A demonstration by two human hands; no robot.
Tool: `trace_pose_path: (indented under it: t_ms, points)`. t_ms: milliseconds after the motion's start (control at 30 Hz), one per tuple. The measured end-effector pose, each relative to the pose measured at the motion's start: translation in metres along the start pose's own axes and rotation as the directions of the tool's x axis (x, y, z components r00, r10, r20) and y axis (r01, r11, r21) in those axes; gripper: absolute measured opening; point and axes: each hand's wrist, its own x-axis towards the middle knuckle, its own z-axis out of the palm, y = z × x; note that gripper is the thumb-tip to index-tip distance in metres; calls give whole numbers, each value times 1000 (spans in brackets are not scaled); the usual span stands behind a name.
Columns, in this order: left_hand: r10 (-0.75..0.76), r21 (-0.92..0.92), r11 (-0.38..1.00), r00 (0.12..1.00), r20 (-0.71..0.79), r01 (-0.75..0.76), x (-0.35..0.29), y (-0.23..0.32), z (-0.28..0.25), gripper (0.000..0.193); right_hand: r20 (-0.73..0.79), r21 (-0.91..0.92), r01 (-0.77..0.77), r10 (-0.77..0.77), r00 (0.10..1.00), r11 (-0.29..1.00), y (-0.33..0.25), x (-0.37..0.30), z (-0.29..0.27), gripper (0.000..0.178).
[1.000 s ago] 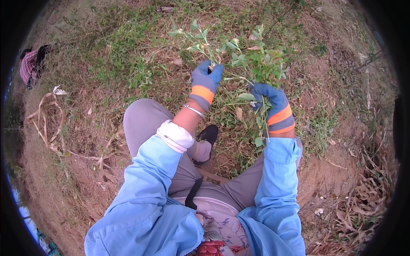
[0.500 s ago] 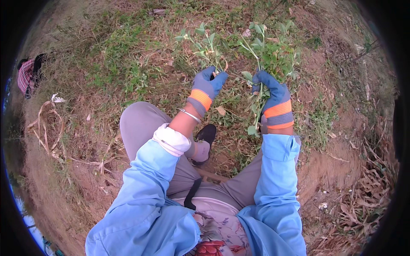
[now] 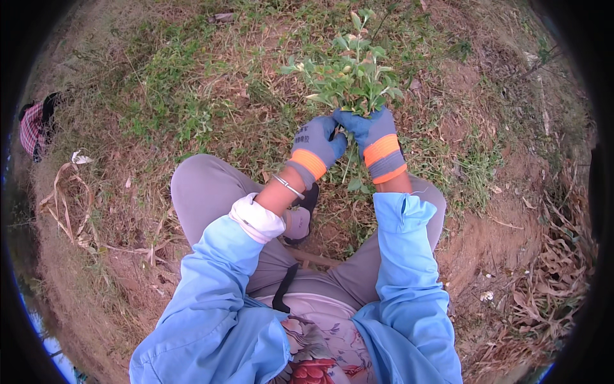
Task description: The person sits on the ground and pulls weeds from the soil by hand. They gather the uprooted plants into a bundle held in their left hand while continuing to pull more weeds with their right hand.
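Observation:
A leafy bunch of green plants stands up out of my right hand, which is closed around its stems. Some stem ends and leaves hang below that fist. My left hand is pressed against the right one, its fingers curled and its thumb at the stems; the exact grip is partly hidden. Both hands wear blue-grey gloves with orange cuffs. The bunch is held above the weedy ground, beyond my bent knees.
Low green weeds and dry grass cover the ground ahead. A dry curled stalk lies at left, and a red checked cloth item is at the far left. Dry husks are heaped at right. My dark shoe is between my knees.
My hands were apart, each with its own leafy stems. The right hand has moved left, the left slightly right and down, and they now meet with the plants gathered into one bunch.

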Motion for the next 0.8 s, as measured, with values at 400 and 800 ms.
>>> trace_pose_path:
  t_ms: [400, 800]
  points:
    - [69, -3, 998, 997, 23, -69, -8, 10, 1, 26, -71, 10, 117, -116, 991, 993, -3, -1, -2, 35]
    - [98, -296, 950, 995, -20, -100, -11, 13, 3, 21, -211, 384, -38, 128, 969, 922, -2, 4, -25, 31]
